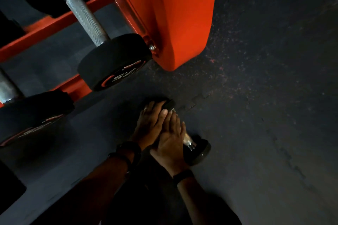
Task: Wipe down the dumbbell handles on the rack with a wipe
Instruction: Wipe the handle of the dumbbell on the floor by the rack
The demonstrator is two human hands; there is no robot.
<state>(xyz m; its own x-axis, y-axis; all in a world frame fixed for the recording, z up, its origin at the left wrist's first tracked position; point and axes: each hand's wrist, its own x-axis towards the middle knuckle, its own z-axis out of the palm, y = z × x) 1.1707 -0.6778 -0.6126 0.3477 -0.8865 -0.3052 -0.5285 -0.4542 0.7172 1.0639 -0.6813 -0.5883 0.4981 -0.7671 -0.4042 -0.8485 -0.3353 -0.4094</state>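
Observation:
A small dumbbell lies on the dark floor; its chrome handle (188, 140) shows only near the closer black head (200, 153). My left hand (149, 122), with a ring and a wrist watch, curls over the far black head (169, 103). My right hand (171, 139) lies over the handle with fingers fairly straight along it, hiding most of the bar. No wipe is visible; anything under the palms is hidden. On the orange rack (54, 22) rests a larger dumbbell with a knurled handle (84, 14) and a black head (113, 62).
The rack's thick orange upright (175, 14) stands just beyond the hands. Another racked dumbbell's head (34, 115) and its chrome handle (7, 87) sit at the left. Speckled rubber flooring (265, 97) stretches to the right. The scene is dim.

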